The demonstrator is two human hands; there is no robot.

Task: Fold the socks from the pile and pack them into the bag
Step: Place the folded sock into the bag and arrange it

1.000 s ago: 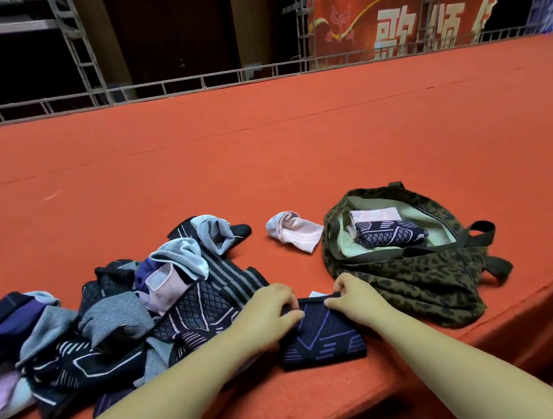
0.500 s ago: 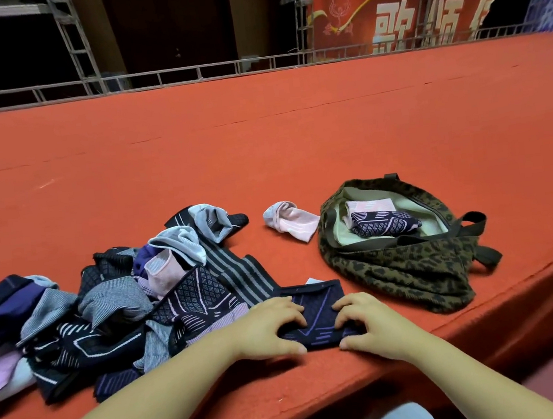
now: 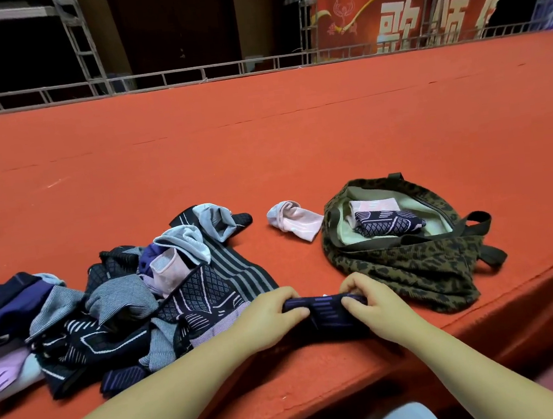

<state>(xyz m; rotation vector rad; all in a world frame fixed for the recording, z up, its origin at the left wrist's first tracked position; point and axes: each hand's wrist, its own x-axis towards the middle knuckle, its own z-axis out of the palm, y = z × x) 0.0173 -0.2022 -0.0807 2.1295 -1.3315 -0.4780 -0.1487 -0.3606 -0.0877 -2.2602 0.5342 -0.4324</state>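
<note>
1. Over on the right, the camouflage bag (image 3: 408,263) lies on the red carpeted platform (image 3: 261,149), its mouth gaping open toward us, pale lining showing.
2. Inside it, 2 folded socks: a pale pink folded sock (image 3: 373,205) at the back, and a dark patterned folded sock (image 3: 389,225) lying partly on top of it.
3. Just left of the bag, apart from it, a loose pink sock (image 3: 295,220) lies on its own on the carpet.
4. Further left, the sock pile (image 3: 114,307) sprawls wide: dark, grey, striped and lilac pieces all tangled and overlapping.
5. Now the hands, right at the platform's near edge, between pile and bag. Both forearms reach in from below.
6. The left hand (image 3: 266,317) has its fingers curled over the left end of a navy sock (image 3: 324,312), thumb tucked against the fabric, gripping it.
7. The right hand (image 3: 370,302) pinches the other end, fingers bent over the top edge and the fingertips pressed into the cloth.
8. That navy sock, with purple bars on it, is bunched up between the 2 hands, its far edge raised while the rest rests on the carpet, close beside the bag's near corner.
</note>
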